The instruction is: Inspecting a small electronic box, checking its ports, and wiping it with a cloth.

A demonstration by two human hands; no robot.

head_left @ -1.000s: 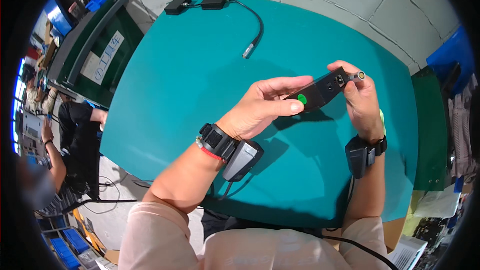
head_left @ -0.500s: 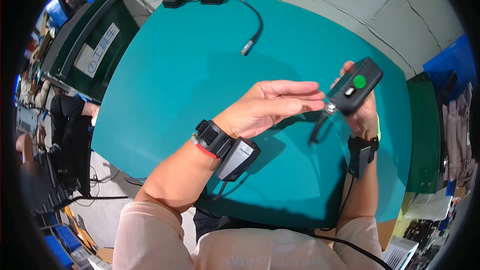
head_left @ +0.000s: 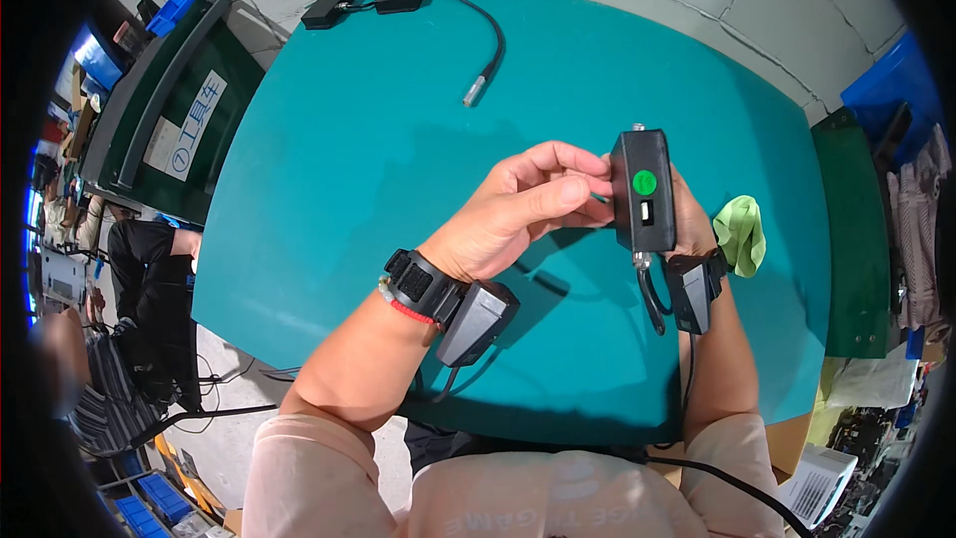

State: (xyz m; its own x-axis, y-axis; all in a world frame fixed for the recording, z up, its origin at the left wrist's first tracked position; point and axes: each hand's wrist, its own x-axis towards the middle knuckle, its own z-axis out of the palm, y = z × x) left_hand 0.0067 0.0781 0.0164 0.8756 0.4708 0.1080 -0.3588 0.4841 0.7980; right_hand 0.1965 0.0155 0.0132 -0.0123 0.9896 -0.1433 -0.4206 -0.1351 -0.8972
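Both my hands hold the black box upright above the teal counter, right hand clamped behind it, left hand pinching its side, while the cable lies unplugged, well apart.

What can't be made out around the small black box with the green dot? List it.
Head view only:
- Right hand: mostly hidden behind the small black box with the green dot.
- Short black cable under the box: its lower end merges with the wrist device.
- Light green cloth: partly hidden by the right wrist.
- Left hand: fingertips meet the box's edge; grip unclear.
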